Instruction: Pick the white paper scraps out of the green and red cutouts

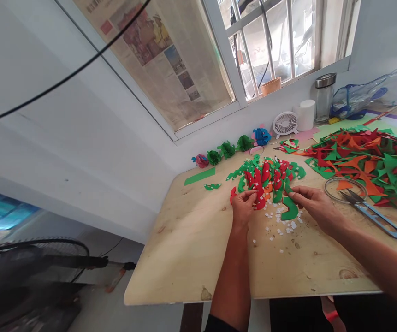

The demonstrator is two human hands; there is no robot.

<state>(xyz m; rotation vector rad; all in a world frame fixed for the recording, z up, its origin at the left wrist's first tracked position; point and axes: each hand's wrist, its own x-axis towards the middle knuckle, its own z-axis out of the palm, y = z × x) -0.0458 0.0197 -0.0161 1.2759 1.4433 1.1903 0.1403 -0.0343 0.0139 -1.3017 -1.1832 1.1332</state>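
Note:
My right hand (311, 201) pinches a small green paper piece by its end, just above a larger curved green cutout (290, 211) lying on the table. My left hand (243, 205) has thumb and fingertips pressed together beside a red scalloped cutout (259, 201); whatever is between them is too small to make out. In front of both hands spreads a cluster of red, green and orange curved cutouts (276, 173), many dotted with white squares. Small white paper squares (292, 225) lie scattered between my hands.
A big heap of red, orange and green scraps (388, 159) covers the right side. Blue-handled thread snips (380, 216) and a tape ring (336, 184) lie before it. Along the wall stand paper flowers (227, 149), a small white fan (286, 124) and a glass bottle (323, 101).

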